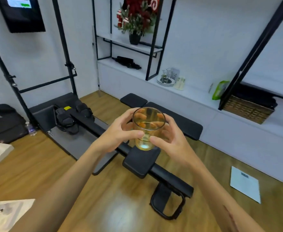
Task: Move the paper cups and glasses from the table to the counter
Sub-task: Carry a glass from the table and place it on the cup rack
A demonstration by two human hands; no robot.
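A long black exercise machine [103, 131] lies on the wood floor [36, 164] across the middle of the frame. A white counter [196, 96] runs along the wall on the right. On it sit a plate of small things [166, 81], a green bag [220, 89] and a woven basket [248, 109]. A pot of red flowers [135, 19] stands on a shelf at the top. A black backpack [3, 123] sits at the left.

In the middle, a clear yellow glass [146, 129] is held upright in the air. The left hand [119, 133] and the right hand [172, 141] both curl around its sides, thumbs in front, fingers behind it.
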